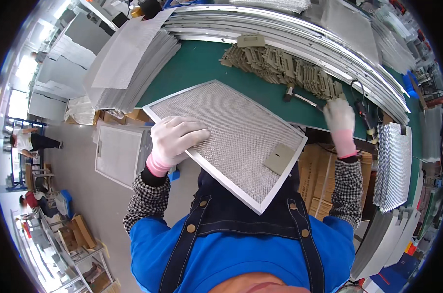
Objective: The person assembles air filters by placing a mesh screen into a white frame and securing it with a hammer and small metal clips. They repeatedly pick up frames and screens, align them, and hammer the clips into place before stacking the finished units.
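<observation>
My left hand (177, 139), in a white glove with a pink cuff, grips the left edge of a framed metal mesh filter panel (231, 129). Its fingers lie over the mesh, and the panel is held at an angle in front of my body. A beige plastic plate with a small slot (279, 158) sits at the panel's right corner. At the bench's right, my gloved right hand (339, 117) is closed around the dark handle end of a hammer (304, 100). The hammer's head points left, next to a pile of beige plastic pieces (285, 66).
Stacked mesh sheets (129, 63) stand on the green bench (197, 63) at left. Long metal profiles (299, 36) line its back. A black corded tool (363, 110) lies right of my hand, near more mesh panels (393, 163). Cardboard (316, 176) is below; framed panels (118, 156) stand left.
</observation>
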The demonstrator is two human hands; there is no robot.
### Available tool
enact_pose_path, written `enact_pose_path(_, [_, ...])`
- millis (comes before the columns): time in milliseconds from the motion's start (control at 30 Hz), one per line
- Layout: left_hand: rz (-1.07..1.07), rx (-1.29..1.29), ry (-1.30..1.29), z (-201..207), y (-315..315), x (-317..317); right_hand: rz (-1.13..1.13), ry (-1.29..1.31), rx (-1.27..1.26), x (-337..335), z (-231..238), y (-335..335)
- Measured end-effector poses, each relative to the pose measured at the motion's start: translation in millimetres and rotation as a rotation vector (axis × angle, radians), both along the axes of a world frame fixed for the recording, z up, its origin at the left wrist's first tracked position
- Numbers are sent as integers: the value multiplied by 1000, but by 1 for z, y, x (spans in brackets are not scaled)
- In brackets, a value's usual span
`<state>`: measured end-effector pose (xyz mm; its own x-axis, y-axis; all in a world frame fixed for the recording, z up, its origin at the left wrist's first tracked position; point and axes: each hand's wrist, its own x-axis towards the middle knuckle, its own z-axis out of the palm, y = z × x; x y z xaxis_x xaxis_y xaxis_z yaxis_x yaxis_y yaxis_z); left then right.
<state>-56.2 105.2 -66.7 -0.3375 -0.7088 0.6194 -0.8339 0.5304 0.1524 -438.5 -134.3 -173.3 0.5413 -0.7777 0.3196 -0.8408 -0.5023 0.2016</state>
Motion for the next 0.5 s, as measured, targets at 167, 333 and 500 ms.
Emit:
enact_pose_path(167, [28,-3,92,-4,6,11,80,127,28,30,-28,-1])
enact_pose_path(333, [134,-43,135,7,2,18,112,112,139,21,-25,-4])
enact_pose_path(500, [151,-116,35,12,0,9,-63,-341,212,-31,-6,-40])
